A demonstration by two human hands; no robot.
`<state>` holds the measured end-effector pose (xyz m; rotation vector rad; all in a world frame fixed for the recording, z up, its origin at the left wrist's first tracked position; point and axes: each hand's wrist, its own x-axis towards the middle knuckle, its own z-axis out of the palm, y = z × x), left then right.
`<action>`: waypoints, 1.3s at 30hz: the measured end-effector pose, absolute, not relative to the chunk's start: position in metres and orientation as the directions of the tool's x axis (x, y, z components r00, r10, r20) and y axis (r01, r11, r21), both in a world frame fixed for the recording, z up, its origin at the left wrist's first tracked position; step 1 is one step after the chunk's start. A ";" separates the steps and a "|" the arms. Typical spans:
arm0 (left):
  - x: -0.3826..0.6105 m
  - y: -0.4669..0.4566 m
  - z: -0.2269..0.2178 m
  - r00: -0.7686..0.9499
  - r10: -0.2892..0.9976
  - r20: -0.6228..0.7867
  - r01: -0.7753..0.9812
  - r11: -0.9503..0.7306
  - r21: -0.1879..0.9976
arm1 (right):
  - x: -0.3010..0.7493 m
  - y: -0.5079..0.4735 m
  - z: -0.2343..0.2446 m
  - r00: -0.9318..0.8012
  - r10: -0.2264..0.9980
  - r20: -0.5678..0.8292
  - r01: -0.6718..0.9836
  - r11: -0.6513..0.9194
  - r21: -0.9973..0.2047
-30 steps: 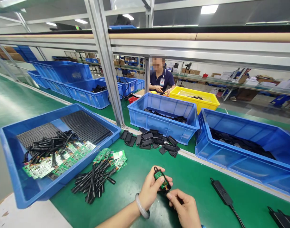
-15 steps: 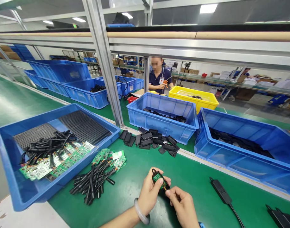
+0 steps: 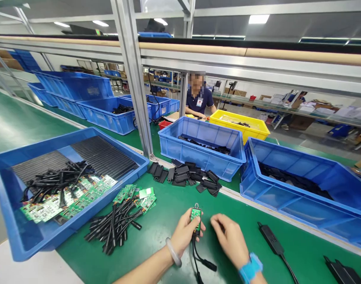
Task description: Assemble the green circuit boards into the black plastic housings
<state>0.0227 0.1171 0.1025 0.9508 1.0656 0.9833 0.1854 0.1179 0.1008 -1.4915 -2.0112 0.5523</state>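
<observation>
My left hand (image 3: 185, 232) grips a green circuit board (image 3: 196, 214) seated in a black plastic case with a loop at its top end. The thumb lies across the board's face. Two black cables (image 3: 195, 254) with connector ends hang from its lower end. Just to the right is my right hand (image 3: 229, 236), apart from the board, its fingers loosely bent and nothing visible in them. Black case pieces (image 3: 183, 173) lie in a loose pile beyond the hands. To the left, a bundle of black cables (image 3: 112, 227) joined to green boards (image 3: 124, 193) rests on the table.
A blue tray (image 3: 9, 221) with boards and black parts stands left. Behind the pile are blue bins (image 3: 198, 157) (image 3: 301, 205) and a yellow bin (image 3: 254, 134). A metal post (image 3: 136, 79) rises mid-view. Cased units (image 3: 272, 238) lie right. A person (image 3: 201, 98) works opposite.
My right hand has let go of the wires at the board's lower end and moved right. The held board has turned more upright, and its cables now hang in view.
</observation>
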 end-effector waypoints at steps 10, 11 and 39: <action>0.019 0.120 0.097 0.247 0.936 -0.250 -0.231 0.308 0.923 | 0.193 0.233 0.081 -0.090 0.938 0.336 0.911 0.213 -0.352; 0.019 0.120 0.096 0.246 0.939 -0.239 -0.236 0.297 0.925 | 0.193 0.232 0.080 -0.089 0.936 0.340 0.915 0.212 -0.344; 0.021 0.106 0.094 0.560 0.813 -0.156 -0.236 0.337 0.912 | 0.192 0.090 0.082 -0.358 0.819 0.447 0.629 0.566 -0.533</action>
